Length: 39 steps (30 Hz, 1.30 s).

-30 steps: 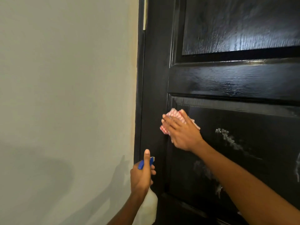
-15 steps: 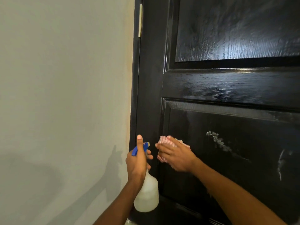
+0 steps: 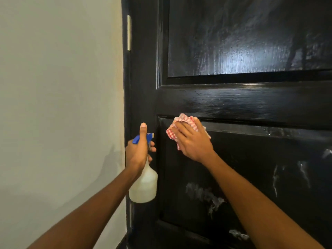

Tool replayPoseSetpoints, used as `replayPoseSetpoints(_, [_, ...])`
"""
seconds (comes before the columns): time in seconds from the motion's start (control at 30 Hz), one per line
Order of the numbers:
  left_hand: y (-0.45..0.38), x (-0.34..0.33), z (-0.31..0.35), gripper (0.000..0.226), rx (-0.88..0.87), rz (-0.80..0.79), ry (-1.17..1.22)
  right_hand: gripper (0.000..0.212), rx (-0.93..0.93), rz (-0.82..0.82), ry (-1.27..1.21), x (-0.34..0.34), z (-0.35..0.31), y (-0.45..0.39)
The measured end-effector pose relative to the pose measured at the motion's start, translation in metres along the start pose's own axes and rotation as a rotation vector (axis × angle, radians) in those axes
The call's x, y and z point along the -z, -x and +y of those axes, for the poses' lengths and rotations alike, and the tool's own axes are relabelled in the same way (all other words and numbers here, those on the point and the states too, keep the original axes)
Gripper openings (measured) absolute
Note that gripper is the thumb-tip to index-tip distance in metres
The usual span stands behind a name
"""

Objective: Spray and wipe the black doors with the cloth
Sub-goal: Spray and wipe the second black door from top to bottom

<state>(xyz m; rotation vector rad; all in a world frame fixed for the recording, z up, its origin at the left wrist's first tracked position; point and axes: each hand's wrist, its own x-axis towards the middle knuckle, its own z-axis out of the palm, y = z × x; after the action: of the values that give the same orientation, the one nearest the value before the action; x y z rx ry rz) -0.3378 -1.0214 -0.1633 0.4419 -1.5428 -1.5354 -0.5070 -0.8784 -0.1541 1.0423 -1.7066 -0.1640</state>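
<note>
Glossy wood-grained door [image 3: 233, 103]; checked woven cloth [image 3: 181, 123].

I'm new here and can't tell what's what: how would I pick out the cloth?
Find the black door on the right. At the top left corner of its lower panel, the right hand presses the cloth flat against it. It is red-and-white checked, unlike the pale spray bottle in the left hand.

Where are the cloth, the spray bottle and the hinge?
cloth [image 3: 181, 121]: head view, on the red-checked fold above the fingers.
spray bottle [image 3: 143, 187]: head view, on the translucent body below the left hand.
hinge [image 3: 128, 33]: head view, on the pale plate at the door's left edge.
</note>
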Motion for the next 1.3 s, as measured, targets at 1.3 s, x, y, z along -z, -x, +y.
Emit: replayPoseSetpoints(1.3, [0.059,-0.095,-0.003,0.073,-0.05,-0.219,-0.091,0.057,-0.28,0.056,0.083,0.042,0.109,0.14])
